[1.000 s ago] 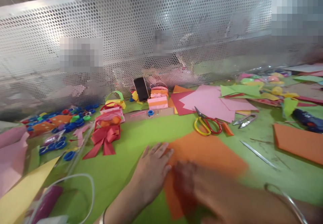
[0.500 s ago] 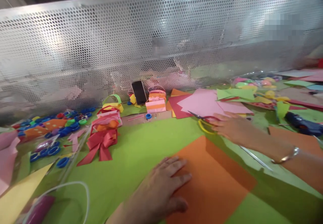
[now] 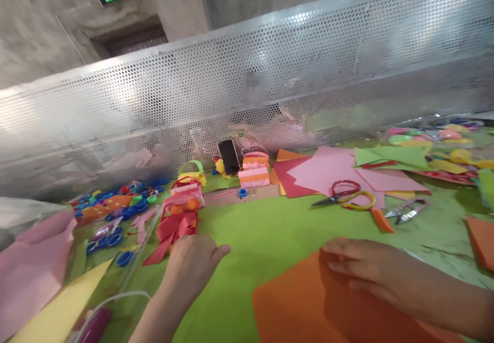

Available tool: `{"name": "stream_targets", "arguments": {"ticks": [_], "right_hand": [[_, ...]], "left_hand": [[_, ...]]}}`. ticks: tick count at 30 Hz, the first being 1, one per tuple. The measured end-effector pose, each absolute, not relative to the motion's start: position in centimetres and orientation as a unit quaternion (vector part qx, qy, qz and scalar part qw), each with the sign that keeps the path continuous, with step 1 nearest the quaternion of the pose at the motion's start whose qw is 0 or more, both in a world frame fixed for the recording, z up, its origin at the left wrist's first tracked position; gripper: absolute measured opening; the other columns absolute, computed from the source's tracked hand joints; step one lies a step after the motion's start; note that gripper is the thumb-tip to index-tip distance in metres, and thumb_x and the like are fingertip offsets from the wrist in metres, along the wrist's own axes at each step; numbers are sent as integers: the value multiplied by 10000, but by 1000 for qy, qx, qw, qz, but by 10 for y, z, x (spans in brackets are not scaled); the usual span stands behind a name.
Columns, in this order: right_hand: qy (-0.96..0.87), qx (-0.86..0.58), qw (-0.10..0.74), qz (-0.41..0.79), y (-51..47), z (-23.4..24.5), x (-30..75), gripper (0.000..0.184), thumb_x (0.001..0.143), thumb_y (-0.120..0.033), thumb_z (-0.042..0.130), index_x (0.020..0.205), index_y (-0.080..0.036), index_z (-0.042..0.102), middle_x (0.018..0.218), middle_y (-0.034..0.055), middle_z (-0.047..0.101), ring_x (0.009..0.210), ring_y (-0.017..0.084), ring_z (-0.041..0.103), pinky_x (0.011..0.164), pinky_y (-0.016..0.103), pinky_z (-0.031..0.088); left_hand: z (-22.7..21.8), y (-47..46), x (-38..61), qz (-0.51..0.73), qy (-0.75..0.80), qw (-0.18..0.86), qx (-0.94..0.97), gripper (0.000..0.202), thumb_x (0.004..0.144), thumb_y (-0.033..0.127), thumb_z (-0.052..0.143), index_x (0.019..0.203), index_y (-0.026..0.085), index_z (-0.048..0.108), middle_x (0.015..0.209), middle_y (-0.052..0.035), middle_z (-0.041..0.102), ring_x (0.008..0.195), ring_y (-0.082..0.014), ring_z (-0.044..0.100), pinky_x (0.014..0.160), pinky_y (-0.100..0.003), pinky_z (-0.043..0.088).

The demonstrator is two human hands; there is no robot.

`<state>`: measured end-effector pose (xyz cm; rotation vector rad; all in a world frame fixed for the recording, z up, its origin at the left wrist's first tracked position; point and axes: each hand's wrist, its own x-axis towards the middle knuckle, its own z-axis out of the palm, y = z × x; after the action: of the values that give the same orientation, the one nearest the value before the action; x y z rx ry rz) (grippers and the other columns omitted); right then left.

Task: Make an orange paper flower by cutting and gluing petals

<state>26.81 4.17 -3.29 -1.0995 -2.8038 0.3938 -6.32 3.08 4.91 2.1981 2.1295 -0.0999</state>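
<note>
My right hand (image 3: 370,268) is at the far corner of a sheet of orange paper (image 3: 293,302), fingers close together on its edge, its thumb hard to make out. My left hand (image 3: 193,263) hovers by a red paper bow (image 3: 178,229) on a small pink paper bag (image 3: 185,193). Its thumb sticks out to the right; the other fingers are hidden behind the hand, so I cannot tell if they touch the bow. Scissors (image 3: 351,194) with a red and a yellow handle lie beyond the orange paper, beside metal thread snips (image 3: 409,211).
Pink sheets (image 3: 324,165) and green sheets (image 3: 389,155) lie at the back right. A phone (image 3: 229,156) leans by another paper bag (image 3: 253,175). Small coloured pieces (image 3: 131,199), yellow paper (image 3: 65,302) and a corded purple tool (image 3: 94,325) are left. A perforated metal screen (image 3: 216,96) stands behind.
My left hand has left the orange paper and moved left to the red bow. My right hand has let go of the scissors and come to the paper, which has shifted nearer. The view has tilted up.
</note>
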Motion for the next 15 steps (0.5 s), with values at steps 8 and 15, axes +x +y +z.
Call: {"name": "stream_targets", "arguments": {"ticks": [8,15], "right_hand": [[-877,-449,65,160,62,-25,267,304,725,-123,614,1011,-219,646,1080,102,660,990,315,635,833,481,512],[-873,-432,69,216,63,-12,266,121,679,-146,594,688,-226,502,839,21,623,762,218,609,664,333,476]], "left_hand": [[11,4,-11,16,615,230,754,618,613,318,854,1168,148,642,1212,-127,629,1112,-287,588,991,-392,452],[16,0,-11,-21,630,265,730,394,646,288,814,1002,172,689,979,-72,692,911,-274,642,838,-404,517]]}}
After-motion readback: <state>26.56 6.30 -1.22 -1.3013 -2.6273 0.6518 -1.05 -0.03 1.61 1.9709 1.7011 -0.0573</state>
